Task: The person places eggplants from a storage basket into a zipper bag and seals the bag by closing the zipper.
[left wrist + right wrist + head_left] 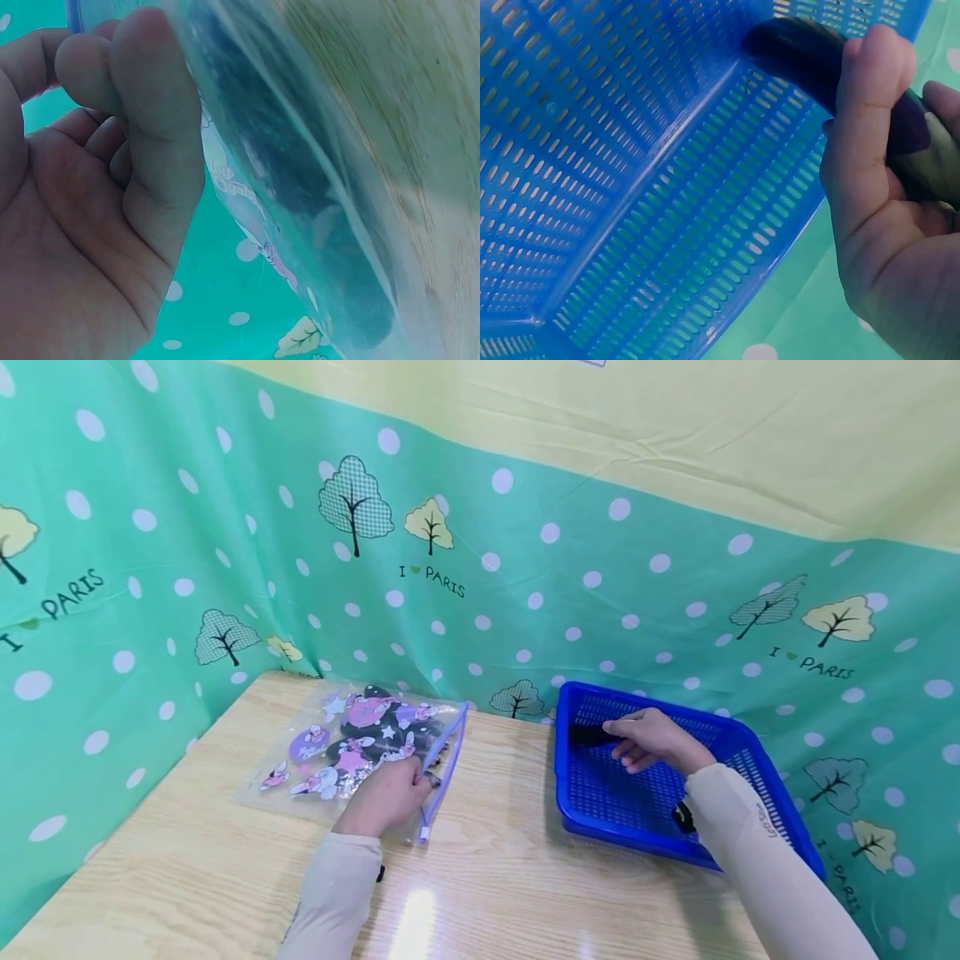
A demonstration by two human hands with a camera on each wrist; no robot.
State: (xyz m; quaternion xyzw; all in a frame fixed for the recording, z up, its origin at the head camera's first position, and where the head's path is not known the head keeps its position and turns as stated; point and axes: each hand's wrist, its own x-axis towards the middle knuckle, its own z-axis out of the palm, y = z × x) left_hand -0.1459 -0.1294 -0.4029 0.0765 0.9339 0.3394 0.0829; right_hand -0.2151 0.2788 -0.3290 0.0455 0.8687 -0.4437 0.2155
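My left hand (pixel 388 792) pinches the open edge of a clear zip bag (pixel 281 797) printed with pink and white cartoon figures. The bag lies on the left of the table, its purple zip strip (pixel 447 768) facing right. Dark, long shapes (pixel 285 135) show through the plastic. Over at the right, my right hand (pixel 654 739) grips a dark purple eggplant (pixel 802 56) by its green stem end (pixel 934 161). The eggplant is inside the blue plastic basket (pixel 637 832), its tip near the left wall.
The pale wood-grain table (pixel 180 868) carries both the bag and the basket. A green dotted cloth (pixel 465 602) with printed trees hangs behind and along the left side, right up to the table's edges.
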